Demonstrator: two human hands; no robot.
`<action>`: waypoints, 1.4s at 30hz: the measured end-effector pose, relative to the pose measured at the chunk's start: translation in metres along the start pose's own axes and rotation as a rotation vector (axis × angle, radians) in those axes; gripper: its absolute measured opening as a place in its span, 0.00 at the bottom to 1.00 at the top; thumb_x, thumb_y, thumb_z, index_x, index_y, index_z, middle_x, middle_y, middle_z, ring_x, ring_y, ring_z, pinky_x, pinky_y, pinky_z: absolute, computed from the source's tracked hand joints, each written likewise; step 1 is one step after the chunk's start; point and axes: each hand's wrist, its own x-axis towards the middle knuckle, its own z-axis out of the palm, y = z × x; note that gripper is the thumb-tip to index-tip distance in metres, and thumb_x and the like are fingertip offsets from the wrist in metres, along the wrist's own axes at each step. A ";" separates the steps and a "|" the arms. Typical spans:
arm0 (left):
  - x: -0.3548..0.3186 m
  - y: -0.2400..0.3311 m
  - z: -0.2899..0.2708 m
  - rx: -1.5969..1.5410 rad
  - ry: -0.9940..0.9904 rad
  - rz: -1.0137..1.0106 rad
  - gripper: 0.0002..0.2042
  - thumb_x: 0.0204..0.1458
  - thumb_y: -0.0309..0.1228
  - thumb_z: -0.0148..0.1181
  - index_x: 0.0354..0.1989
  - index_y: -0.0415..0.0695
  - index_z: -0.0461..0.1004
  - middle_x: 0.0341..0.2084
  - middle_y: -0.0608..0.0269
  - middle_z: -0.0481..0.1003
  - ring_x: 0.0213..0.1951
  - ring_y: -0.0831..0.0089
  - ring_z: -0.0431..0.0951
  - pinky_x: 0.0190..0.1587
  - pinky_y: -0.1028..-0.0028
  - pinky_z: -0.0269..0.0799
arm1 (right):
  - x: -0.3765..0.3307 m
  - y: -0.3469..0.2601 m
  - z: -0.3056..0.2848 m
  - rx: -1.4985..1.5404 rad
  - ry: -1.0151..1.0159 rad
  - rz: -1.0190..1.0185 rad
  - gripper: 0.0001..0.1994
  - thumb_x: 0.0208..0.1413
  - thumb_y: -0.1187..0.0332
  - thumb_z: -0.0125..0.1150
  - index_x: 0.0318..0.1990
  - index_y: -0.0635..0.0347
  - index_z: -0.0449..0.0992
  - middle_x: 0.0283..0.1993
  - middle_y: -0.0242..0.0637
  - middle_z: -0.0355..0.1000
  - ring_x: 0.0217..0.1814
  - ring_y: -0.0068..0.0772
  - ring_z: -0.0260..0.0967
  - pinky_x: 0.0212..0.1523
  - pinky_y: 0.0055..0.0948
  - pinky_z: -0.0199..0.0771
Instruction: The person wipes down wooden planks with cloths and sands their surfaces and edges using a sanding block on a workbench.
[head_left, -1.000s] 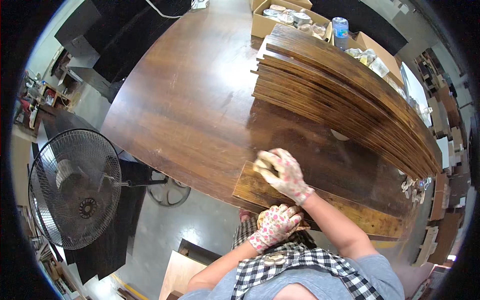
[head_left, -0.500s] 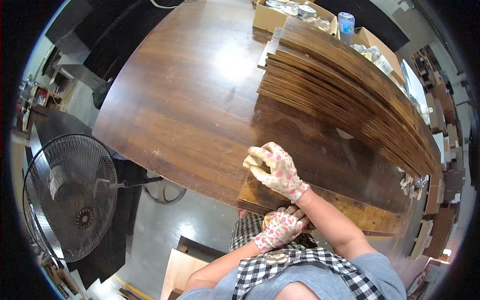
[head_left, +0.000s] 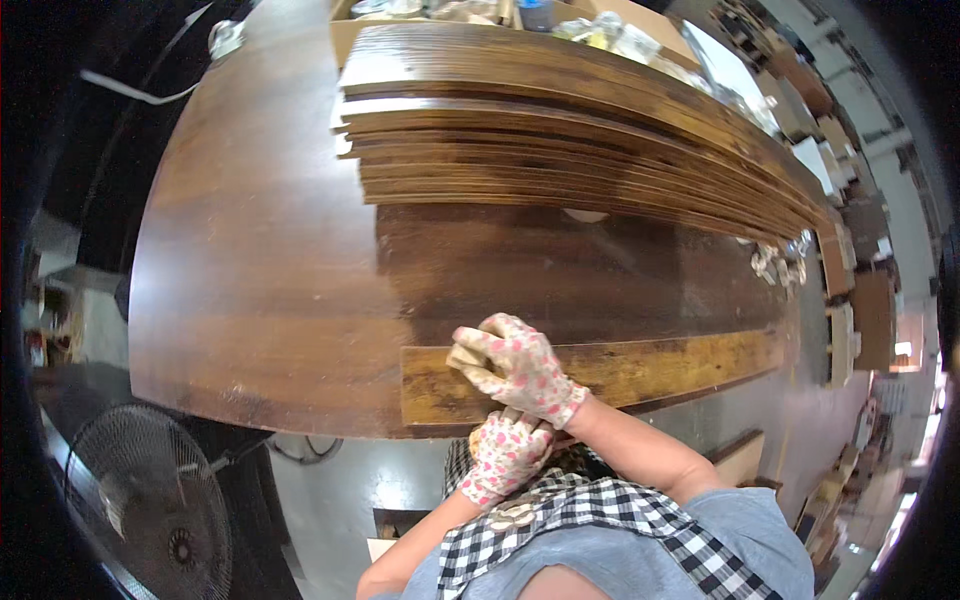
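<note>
Fingers of the gloved right hand (head_left: 520,372) are curled toward the thumb, nearly closed, just left of the middle of the frame; a small tan piece (head_left: 461,358) seems to be pinched at their tips, though with the glove so similar in colour this cannot be settled. The fingers of the gloved left hand (head_left: 508,457) are bent beneath the right wrist, and whatever may be gripped under them is hidden. Behind both hands, a single brown board (head_left: 660,372) is laid flat along the near edge of the table (head_left: 265,255), stretched from the centre toward the right of the frame, its left end partly covered by the right hand. Across the upper centre and right, a stack of boards (head_left: 560,120) is seen, its left ends unevenly lined up. Beyond it, a cardboard box (head_left: 347,42) and a bottle (head_left: 536,14) are cut off by the top edge. At the lower left, a fan (head_left: 150,500) is shown.
</note>
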 end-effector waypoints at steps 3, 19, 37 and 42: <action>0.008 0.003 -0.013 -0.051 0.041 -0.035 0.12 0.42 0.33 0.64 0.37 0.49 0.77 0.37 0.65 0.75 0.37 0.65 0.75 0.38 0.66 0.71 | -0.047 0.039 -0.043 -0.275 0.152 0.041 0.10 0.48 0.66 0.67 0.37 0.53 0.76 0.29 0.35 0.73 0.33 0.33 0.71 0.35 0.34 0.75; 0.015 0.014 -0.029 -0.020 -0.096 -0.086 0.12 0.43 0.31 0.64 0.38 0.49 0.77 0.37 0.61 0.74 0.39 0.59 0.73 0.41 0.62 0.70 | -0.120 0.084 -0.111 -0.582 0.274 0.437 0.09 0.49 0.65 0.67 0.37 0.56 0.76 0.31 0.37 0.71 0.30 0.36 0.71 0.29 0.32 0.76; 0.100 0.100 0.022 0.002 -0.128 -0.267 0.09 0.46 0.31 0.63 0.36 0.45 0.78 0.36 0.57 0.74 0.40 0.57 0.73 0.43 0.61 0.70 | -0.151 0.111 -0.124 -0.322 0.144 0.238 0.09 0.52 0.61 0.62 0.36 0.54 0.76 0.32 0.34 0.69 0.34 0.35 0.69 0.35 0.36 0.72; 0.115 0.112 0.066 0.085 -0.156 -0.231 0.10 0.44 0.31 0.64 0.37 0.46 0.78 0.37 0.58 0.73 0.41 0.57 0.72 0.43 0.61 0.69 | -0.212 0.189 -0.207 -0.581 0.113 0.285 0.02 0.50 0.65 0.57 0.28 0.47 0.71 0.29 0.33 0.69 0.30 0.33 0.66 0.33 0.30 0.72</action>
